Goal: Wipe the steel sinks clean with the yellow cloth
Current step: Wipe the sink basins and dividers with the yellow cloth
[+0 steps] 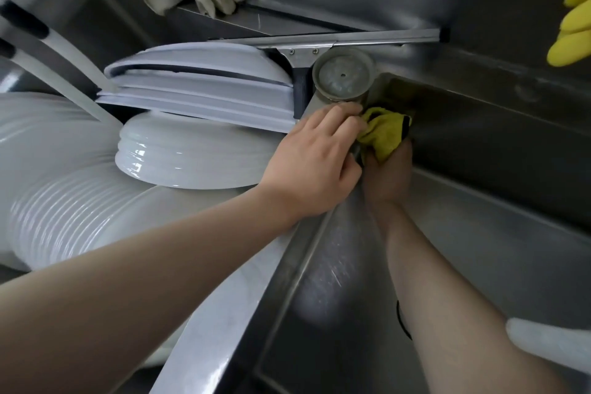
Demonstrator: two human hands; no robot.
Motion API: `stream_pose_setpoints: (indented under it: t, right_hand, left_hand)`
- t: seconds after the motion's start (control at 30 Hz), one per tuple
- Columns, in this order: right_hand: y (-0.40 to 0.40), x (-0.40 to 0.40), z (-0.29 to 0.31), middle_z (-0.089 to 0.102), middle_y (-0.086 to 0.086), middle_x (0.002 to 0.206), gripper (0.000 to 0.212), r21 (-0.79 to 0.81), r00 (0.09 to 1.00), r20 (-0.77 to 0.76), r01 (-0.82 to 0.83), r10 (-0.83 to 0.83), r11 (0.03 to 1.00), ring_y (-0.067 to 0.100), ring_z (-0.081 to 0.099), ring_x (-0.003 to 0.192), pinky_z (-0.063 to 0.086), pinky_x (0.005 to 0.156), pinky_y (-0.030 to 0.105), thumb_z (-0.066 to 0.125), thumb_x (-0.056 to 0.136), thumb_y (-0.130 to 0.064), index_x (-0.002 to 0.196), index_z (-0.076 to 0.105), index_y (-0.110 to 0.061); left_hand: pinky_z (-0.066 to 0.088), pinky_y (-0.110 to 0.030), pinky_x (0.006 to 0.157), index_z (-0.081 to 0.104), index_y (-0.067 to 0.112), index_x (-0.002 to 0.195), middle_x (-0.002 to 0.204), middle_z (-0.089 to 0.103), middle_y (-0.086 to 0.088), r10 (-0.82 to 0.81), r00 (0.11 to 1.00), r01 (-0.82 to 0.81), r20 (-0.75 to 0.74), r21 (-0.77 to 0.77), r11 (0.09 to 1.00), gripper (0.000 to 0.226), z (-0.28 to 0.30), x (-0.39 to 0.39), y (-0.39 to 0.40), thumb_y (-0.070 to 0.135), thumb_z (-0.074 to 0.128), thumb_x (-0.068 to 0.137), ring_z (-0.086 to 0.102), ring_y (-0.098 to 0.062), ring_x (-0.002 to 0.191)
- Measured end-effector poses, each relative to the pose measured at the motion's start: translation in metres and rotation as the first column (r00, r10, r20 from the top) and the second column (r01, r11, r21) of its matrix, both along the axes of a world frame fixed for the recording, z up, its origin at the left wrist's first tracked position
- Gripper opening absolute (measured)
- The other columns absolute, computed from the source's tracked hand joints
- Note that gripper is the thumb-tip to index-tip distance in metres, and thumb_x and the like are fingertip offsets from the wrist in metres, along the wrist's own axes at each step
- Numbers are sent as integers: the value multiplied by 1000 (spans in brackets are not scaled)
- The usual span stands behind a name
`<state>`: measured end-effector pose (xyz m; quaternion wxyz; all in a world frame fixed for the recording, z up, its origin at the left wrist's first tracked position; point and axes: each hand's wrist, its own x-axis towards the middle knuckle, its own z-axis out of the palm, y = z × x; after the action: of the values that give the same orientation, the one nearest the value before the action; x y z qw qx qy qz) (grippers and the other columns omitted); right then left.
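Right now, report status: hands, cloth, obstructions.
Right hand grips yellow cloth in sink corner. Left hand rests on divider, fingers touching cloth. Drain strainer and squeegee sit just above the corner.

No readable text

Nothing on the plates (198,86), the squeegee (323,41) above them or the steel sink (479,233) carries a legible word, label, brand or number.
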<state>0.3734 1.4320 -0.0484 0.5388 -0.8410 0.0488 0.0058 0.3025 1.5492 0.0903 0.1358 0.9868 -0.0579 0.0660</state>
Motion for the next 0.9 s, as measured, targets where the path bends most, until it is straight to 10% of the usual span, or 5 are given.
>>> stream_pose_setpoints:
  t: [0.5, 0.63, 0.9]
  right_hand:
    - [2, 9, -27, 59, 9, 130, 78, 149, 888, -379, 336, -260, 930, 24, 60, 113, 49, 93, 33, 82, 74, -22, 136, 38, -9]
    - [0, 12, -35, 67, 7, 117, 56, 181, 828, -501, 384, -251, 905, 26, 65, 105, 53, 93, 45, 73, 69, -41, 119, 61, -17]
    - [4, 13, -44, 74, 14, 101, 30, 532, 727, -630, 660, -272, 530, 37, 71, 93, 58, 76, 58, 73, 64, -14, 94, 74, -19]
  left_hand:
    - [41, -33, 102, 62, 15, 115, 139, 53, -3, 7, 1000, -7, 10, 7, 1000, 35, -3, 0, 0, 22, 50, 83, 49, -23, 125]
    - [43, -35, 101, 63, 14, 113, 138, 54, -4, 0, 1000, 0, 18, 6, 1000, 34, -3, 1, 0, 22, 49, 83, 51, -24, 125]
    - [41, -35, 102, 65, 16, 107, 140, 53, -4, -2, 1000, 2, 1, 9, 1000, 31, -3, 0, 2, 24, 46, 83, 50, -25, 125]
